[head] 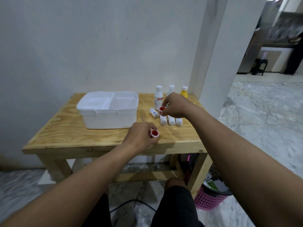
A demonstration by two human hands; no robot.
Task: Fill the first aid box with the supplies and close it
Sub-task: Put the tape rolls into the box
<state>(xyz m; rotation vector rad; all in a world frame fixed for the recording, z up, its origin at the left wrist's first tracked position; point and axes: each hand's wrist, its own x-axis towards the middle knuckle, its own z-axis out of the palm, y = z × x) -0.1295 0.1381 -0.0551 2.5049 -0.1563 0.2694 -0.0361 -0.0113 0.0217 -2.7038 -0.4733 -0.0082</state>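
Observation:
A white first aid box (pixel 108 117) stands on the wooden table (pixel 68 133) with its lid shut. My left hand (pixel 139 136) holds a small tape roll with a red core (pixel 154 133) in front of the box. My right hand (pixel 175 105) grips a second red-cored tape roll (pixel 162 109) to the right of the box. Several white bandage rolls (pixel 171 120) lie on the table under my right hand. Behind them stand two white bottles (pixel 158 97) and a yellow bottle (pixel 184 93), partly hidden by my right hand.
The table stands against a white wall. A pink basket (pixel 209 202) with rubbish sits on the floor under the table's right end. A black cable (pixel 131 203) runs over the floor between my legs. To the right a doorway opens onto a marble floor.

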